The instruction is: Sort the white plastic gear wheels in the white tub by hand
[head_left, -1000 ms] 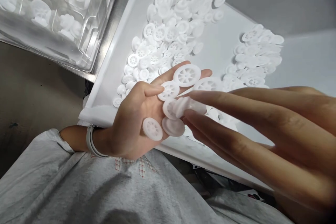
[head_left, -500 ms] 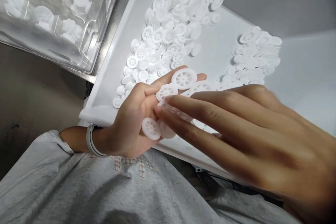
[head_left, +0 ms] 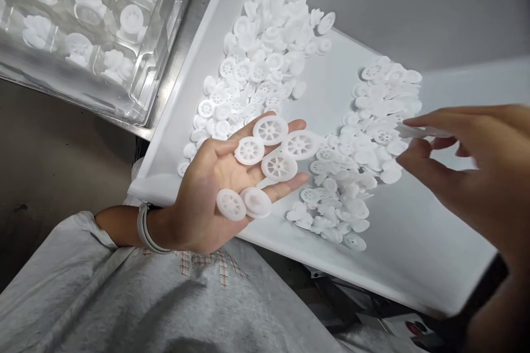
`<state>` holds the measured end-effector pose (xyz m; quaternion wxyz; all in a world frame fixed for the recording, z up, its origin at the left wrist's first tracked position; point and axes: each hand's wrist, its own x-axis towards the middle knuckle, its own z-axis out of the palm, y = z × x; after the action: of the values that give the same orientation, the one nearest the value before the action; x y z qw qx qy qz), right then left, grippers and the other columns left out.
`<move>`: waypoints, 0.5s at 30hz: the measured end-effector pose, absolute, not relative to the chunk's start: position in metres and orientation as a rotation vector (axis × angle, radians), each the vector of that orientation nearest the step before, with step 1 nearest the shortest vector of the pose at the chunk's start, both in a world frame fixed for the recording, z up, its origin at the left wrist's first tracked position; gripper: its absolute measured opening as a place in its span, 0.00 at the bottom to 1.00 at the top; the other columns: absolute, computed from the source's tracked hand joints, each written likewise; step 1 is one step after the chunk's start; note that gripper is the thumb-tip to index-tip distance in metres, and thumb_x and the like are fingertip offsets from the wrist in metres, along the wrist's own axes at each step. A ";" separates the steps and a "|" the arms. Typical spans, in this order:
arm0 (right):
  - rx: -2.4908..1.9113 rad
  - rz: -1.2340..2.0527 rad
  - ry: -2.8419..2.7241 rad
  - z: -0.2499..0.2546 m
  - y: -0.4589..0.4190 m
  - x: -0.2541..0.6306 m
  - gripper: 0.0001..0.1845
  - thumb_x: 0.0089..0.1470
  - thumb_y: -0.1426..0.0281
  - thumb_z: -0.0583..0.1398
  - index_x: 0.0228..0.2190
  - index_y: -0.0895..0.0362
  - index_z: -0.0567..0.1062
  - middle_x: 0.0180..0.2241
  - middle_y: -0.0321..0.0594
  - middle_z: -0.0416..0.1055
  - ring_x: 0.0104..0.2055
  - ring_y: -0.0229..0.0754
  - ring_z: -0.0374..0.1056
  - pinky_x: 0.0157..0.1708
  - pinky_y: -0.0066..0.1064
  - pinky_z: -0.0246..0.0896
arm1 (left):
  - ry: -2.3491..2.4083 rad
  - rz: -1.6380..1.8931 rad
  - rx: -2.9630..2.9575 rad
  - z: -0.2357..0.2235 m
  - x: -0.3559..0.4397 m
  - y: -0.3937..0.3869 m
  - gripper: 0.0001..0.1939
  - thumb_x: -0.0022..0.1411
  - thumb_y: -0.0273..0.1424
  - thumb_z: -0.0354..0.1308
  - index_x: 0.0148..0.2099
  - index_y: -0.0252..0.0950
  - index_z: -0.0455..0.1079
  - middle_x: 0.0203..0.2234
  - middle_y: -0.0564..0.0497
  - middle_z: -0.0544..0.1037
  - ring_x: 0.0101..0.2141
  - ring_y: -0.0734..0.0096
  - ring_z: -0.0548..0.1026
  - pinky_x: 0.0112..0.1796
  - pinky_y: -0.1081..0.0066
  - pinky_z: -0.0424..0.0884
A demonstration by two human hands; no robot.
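My left hand (head_left: pixel 207 198) lies palm up and cradles several white plastic gears (head_left: pixel 279 166) with spoked faces, its thumb resting by one of them. Two of these sit near the heel of the palm; the others lie across the fingers. Off to the right, my right hand (head_left: pixel 464 149) pinches a thin white plastic gear (head_left: pixel 422 131), seen edge-on and partly hidden by the fingers. It is held above the right-hand pile of white gears (head_left: pixel 381 105).
A white bin (head_left: pixel 182 88) contains two heaps; the left heap of gears (head_left: pixel 265 55) reaches up its left side. At upper left, a clear plastic tray (head_left: pixel 141 94) with white parts in its pockets stands on a metal surface (head_left: pixel 186 27).
My right hand has moved from over the left palm to the right pile, carrying a gear away. The left hand stays nearly in place, its gears now uncovered. The view has shifted slightly.
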<state>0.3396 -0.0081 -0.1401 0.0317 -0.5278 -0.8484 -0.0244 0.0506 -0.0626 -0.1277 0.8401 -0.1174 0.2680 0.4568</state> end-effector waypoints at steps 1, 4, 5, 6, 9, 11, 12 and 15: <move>-1.687 -0.094 -2.641 -0.149 -0.009 0.355 0.26 0.70 0.59 0.44 0.53 0.58 0.74 0.46 0.53 0.73 0.38 0.46 0.68 0.33 0.40 0.58 | 0.562 0.965 -0.254 -0.128 0.051 -0.063 0.27 0.70 0.33 0.45 0.68 0.38 0.61 0.64 0.49 0.71 0.65 0.60 0.67 0.64 0.55 0.67; -1.777 -0.169 -2.660 -0.169 -0.020 0.386 0.31 0.69 0.58 0.38 0.49 0.56 0.75 0.40 0.55 0.71 0.35 0.48 0.63 0.29 0.42 0.49 | 0.556 0.958 -0.265 -0.128 0.052 -0.064 0.27 0.69 0.33 0.46 0.68 0.39 0.62 0.63 0.49 0.72 0.66 0.60 0.67 0.64 0.54 0.66; -1.785 -0.187 -2.672 -0.172 -0.024 0.392 0.31 0.68 0.58 0.37 0.47 0.56 0.75 0.38 0.56 0.70 0.34 0.49 0.62 0.29 0.43 0.47 | 0.557 0.954 -0.264 -0.128 0.052 -0.064 0.27 0.69 0.33 0.46 0.68 0.39 0.62 0.63 0.50 0.72 0.66 0.60 0.67 0.64 0.54 0.66; -1.788 -0.196 -2.692 -0.175 -0.027 0.396 0.32 0.68 0.59 0.36 0.45 0.57 0.75 0.37 0.56 0.70 0.34 0.50 0.62 0.29 0.43 0.47 | 0.561 0.951 -0.261 -0.128 0.053 -0.064 0.27 0.69 0.33 0.47 0.68 0.39 0.62 0.63 0.50 0.72 0.65 0.60 0.67 0.64 0.54 0.67; -1.772 -0.204 -2.741 -0.175 -0.036 0.396 0.35 0.67 0.58 0.33 0.44 0.58 0.75 0.38 0.59 0.71 0.34 0.52 0.62 0.31 0.45 0.45 | 0.580 0.961 -0.247 -0.128 0.053 -0.063 0.26 0.69 0.33 0.47 0.67 0.37 0.63 0.63 0.49 0.71 0.65 0.61 0.68 0.63 0.55 0.68; -1.757 -0.200 -2.753 -0.168 -0.041 0.386 0.37 0.67 0.56 0.32 0.49 0.57 0.75 0.42 0.60 0.71 0.36 0.55 0.65 0.32 0.47 0.45 | 0.586 0.972 -0.245 -0.128 0.053 -0.063 0.26 0.68 0.33 0.47 0.66 0.37 0.63 0.63 0.49 0.72 0.65 0.61 0.68 0.63 0.55 0.68; -1.762 -0.198 -2.750 -0.162 -0.044 0.378 0.36 0.68 0.56 0.33 0.52 0.56 0.73 0.44 0.61 0.72 0.38 0.57 0.66 0.33 0.48 0.46 | 0.587 0.974 -0.247 -0.128 0.054 -0.063 0.26 0.68 0.33 0.47 0.66 0.37 0.63 0.63 0.49 0.72 0.65 0.60 0.68 0.63 0.54 0.67; -1.630 -0.102 -2.742 -0.136 -0.058 0.337 0.23 0.69 0.62 0.46 0.60 0.51 0.68 0.48 0.56 0.73 0.46 0.57 0.70 0.40 0.47 0.58 | 0.590 0.975 -0.245 -0.129 0.055 -0.063 0.26 0.68 0.33 0.47 0.67 0.37 0.63 0.63 0.49 0.72 0.65 0.59 0.68 0.64 0.53 0.66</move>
<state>0.3372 -0.0585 -0.1359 -0.0248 -0.5105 -0.8589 -0.0320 0.0546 -0.0631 -0.1290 0.8348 -0.1155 0.2788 0.4606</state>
